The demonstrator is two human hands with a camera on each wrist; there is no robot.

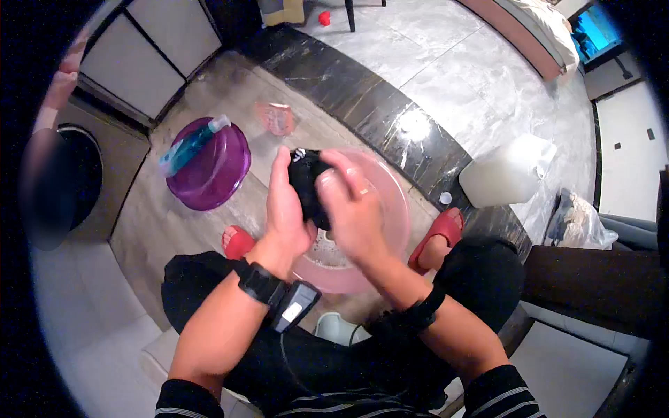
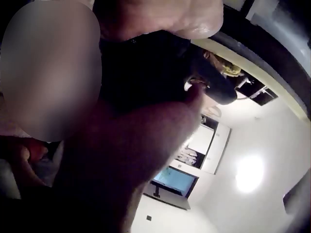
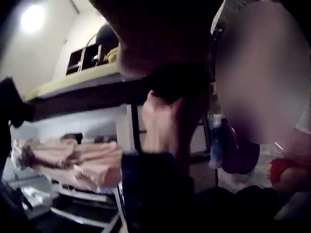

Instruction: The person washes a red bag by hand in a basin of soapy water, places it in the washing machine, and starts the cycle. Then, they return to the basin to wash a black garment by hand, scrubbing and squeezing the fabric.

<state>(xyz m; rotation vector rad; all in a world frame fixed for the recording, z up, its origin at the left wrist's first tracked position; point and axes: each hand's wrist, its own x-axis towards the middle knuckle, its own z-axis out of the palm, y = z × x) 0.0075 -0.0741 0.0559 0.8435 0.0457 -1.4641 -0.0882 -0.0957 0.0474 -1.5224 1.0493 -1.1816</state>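
A bunched black cloth (image 1: 305,184) is held between both hands above a pink basin (image 1: 401,216). My left hand (image 1: 284,212) supports it from the left side, palm turned inward. From the right, my right hand (image 1: 354,212) grips it with bent fingers, blurred by motion. A small white patch shows at the cloth's top. Below the hands, sudsy water (image 1: 326,256) lies in the basin. In the left wrist view the cloth (image 2: 141,68) is a dark mass between the hands; the right wrist view is very dark there.
A purple basin (image 1: 240,167) with a bottle of teal liquid (image 1: 187,148) across it stands at the left. Behind the pink basin lies a pink packet (image 1: 277,119). To the right are a white jug (image 1: 498,174), a white cap (image 1: 445,198) and a plastic bag (image 1: 582,219).
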